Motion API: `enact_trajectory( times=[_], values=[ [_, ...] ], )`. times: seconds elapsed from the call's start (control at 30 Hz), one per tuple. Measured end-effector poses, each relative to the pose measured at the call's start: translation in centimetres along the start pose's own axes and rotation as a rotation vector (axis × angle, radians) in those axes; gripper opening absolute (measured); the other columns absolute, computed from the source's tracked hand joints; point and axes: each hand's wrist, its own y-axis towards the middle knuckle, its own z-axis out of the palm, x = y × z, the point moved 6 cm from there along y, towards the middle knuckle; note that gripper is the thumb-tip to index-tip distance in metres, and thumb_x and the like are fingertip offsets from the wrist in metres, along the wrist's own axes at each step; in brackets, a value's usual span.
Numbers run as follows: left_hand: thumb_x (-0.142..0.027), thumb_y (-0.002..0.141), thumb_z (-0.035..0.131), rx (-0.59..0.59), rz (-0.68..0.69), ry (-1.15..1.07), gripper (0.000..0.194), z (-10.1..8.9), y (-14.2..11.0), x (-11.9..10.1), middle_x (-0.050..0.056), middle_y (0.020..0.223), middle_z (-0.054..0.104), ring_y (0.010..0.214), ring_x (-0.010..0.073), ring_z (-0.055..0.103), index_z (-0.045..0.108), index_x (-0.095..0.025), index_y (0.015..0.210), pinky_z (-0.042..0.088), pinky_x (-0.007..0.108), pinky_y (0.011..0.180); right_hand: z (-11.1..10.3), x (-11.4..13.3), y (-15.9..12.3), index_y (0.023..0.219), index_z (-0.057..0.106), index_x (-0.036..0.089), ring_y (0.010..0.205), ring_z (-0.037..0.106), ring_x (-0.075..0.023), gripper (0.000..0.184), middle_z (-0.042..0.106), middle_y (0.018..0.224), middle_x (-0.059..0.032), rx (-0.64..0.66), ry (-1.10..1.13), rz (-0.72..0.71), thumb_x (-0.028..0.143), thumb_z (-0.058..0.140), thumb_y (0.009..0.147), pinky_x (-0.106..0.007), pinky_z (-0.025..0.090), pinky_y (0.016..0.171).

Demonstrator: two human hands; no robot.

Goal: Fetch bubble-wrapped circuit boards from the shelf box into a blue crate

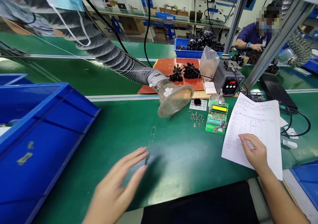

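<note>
My left hand [119, 181] hovers over the green mat [174, 144], fingers stretched out and blurred by motion, its tips next to a thin clear strip [150, 141] lying on the mat. My right hand [253, 151] rests on a printed paper form [258, 124] at the right, fingers curled down onto the sheet, holding nothing else. Just left of the form lies a green circuit board [216, 118] with a yellow display, and beside it several small metal parts [197, 118].
A large blue bin [42, 141] fills the left. A grey fume hose with a clear funnel [174, 98] hangs over the mat's middle. A soldering station [228, 80], a plastic bag and black parts on a red mat stand behind. A co-worker sits far right.
</note>
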Motion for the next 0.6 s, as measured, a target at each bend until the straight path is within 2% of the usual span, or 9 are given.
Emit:
enact_trajectory(
  times=[0.07, 0.13, 0.2, 0.27, 0.33, 0.43, 0.5, 0.6],
  values=[
    [-0.054, 0.088, 0.042, 0.176, 0.058, -0.046, 0.043, 4.9, 3.6, -0.2, 0.003, 0.133, 0.055, 0.120, 0.0214, 0.053, 0.057, -0.028, 0.119, 0.044, 0.042, 0.105, 0.1, 0.4, 0.7, 0.092, 0.063, 0.020, 0.083, 0.064, -0.0180, 0.011, 0.068, 0.086, -0.0057, 0.003, -0.003, -0.016, 0.012, 0.058, 0.086, -0.035, 0.054, 0.075],
    [-0.054, 0.090, 0.036, 0.296, 0.078, -0.071, 0.054, 9.6, 7.8, -0.5, 0.010, 0.141, 0.048, 0.130, 0.0222, 0.045, 0.052, -0.017, 0.127, 0.035, 0.042, 0.111, 0.2, 0.9, 1.4, 0.092, 0.063, 0.020, 0.083, 0.064, -0.0175, 0.012, 0.068, 0.086, -0.0056, 0.017, -0.006, -0.038, 0.011, 0.058, 0.085, -0.034, 0.053, 0.076],
    [-0.049, 0.092, 0.032, 0.324, 0.127, -0.070, 0.056, 13.3, 11.8, -1.3, 0.014, 0.145, 0.041, 0.136, 0.0228, 0.035, 0.048, -0.012, 0.131, 0.028, 0.043, 0.114, 0.1, 1.4, 2.0, 0.091, 0.063, 0.020, 0.084, 0.064, -0.0170, 0.012, 0.068, 0.086, -0.0056, 0.032, -0.008, -0.060, 0.011, 0.058, 0.086, -0.033, 0.053, 0.076],
    [-0.042, 0.094, 0.031, 0.302, 0.138, -0.040, 0.055, 15.9, 14.8, -2.1, 0.018, 0.147, 0.036, 0.139, 0.0253, 0.030, 0.043, -0.007, 0.134, 0.024, 0.045, 0.116, -0.1, 2.0, 2.7, 0.091, 0.062, 0.020, 0.084, 0.064, -0.0166, 0.011, 0.068, 0.086, -0.0053, 0.043, -0.004, -0.076, 0.011, 0.057, 0.086, -0.032, 0.053, 0.076],
    [-0.037, 0.094, 0.032, 0.263, 0.151, -0.012, 0.053, 17.3, 16.4, -3.0, 0.021, 0.146, 0.037, 0.139, 0.0281, 0.029, 0.043, -0.004, 0.134, 0.024, 0.046, 0.116, -0.4, 2.4, 3.6, 0.091, 0.062, 0.020, 0.083, 0.064, -0.0164, 0.011, 0.068, 0.086, -0.0048, 0.056, 0.005, -0.087, 0.012, 0.057, 0.087, -0.031, 0.053, 0.076],
    [-0.036, 0.093, 0.037, 0.221, 0.207, 0.030, 0.047, 18.0, 16.7, -4.5, 0.018, 0.136, 0.050, 0.131, 0.0293, 0.042, 0.051, -0.007, 0.128, 0.031, 0.048, 0.112, -0.2, 2.8, 6.4, 0.088, 0.063, 0.022, 0.082, 0.065, -0.0166, 0.009, 0.069, 0.086, -0.0035, 0.082, 0.026, -0.107, 0.017, 0.055, 0.088, -0.030, 0.052, 0.074],
    [-0.040, 0.091, 0.043, 0.201, 0.241, 0.052, 0.047, 17.9, 16.1, -5.2, 0.016, 0.130, 0.056, 0.124, 0.0292, 0.049, 0.055, -0.011, 0.125, 0.037, 0.047, 0.108, 0.4, 3.4, 10.0, 0.085, 0.064, 0.022, 0.081, 0.065, -0.0176, 0.011, 0.069, 0.085, -0.0033, 0.092, 0.052, -0.111, 0.023, 0.054, 0.089, -0.030, 0.052, 0.072],
    [-0.046, 0.089, 0.044, 0.238, 0.284, 0.044, 0.051, 17.9, 15.2, -5.9, 0.013, 0.133, 0.054, 0.123, 0.0293, 0.047, 0.053, -0.016, 0.129, 0.037, 0.048, 0.107, 1.6, 5.9, 18.4, 0.083, 0.065, 0.022, 0.073, 0.065, -0.0190, 0.018, 0.069, 0.081, -0.0041, 0.064, 0.129, -0.097, 0.035, 0.053, 0.089, -0.033, 0.053, 0.067]
  ],
)
